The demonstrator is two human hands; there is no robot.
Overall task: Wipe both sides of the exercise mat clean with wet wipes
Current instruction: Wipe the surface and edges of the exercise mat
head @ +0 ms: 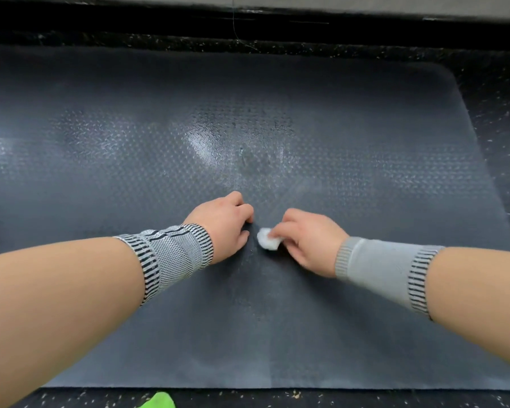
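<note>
A dark grey textured exercise mat [351,136] lies flat on the floor and fills most of the view, with wet shiny streaks near its middle. My right hand [306,240] pinches a small bunched white wet wipe [266,239] and holds it down on the mat. My left hand [224,223] rests on the mat just left of the wipe, fingers curled under with the knuckles down and nothing visible in them. Both wrists wear grey striped bands.
Black speckled rubber flooring [495,95] surrounds the mat at the far side, right and near edge. A dark wall base [248,22] runs along the top. A bright green object [159,401] peeks in at the bottom edge, just off the mat.
</note>
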